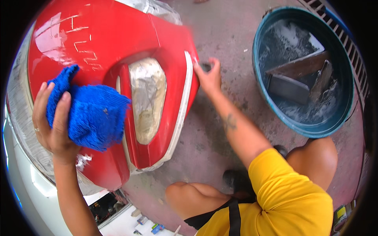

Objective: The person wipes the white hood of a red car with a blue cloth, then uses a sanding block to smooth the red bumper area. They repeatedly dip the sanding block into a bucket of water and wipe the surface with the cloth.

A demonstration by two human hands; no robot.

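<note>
My left hand (57,128) is closed around a bunched blue microfibre cloth (96,114), held in front of the red car body panel (118,35). Part of the cloth sticks up between the fingers. At the panel's right edge is my right hand (211,78), its thumb by the rim and its fingers curled. Something small and dark shows between thumb and fingers; I cannot make out what it is. The glossy panel carries pale marks on its upper left. A recess in it is covered with masking material (149,98), and a pale strip (183,94) runs along its right edge.
On the right stands a round teal tub (258,74) of soapy water, with several flat dark pieces (289,88) in it. A metal grating (354,59) lies beyond. Clear wrapping (23,114) covers the car left of the panel. Small items (157,228) lie at the bottom.
</note>
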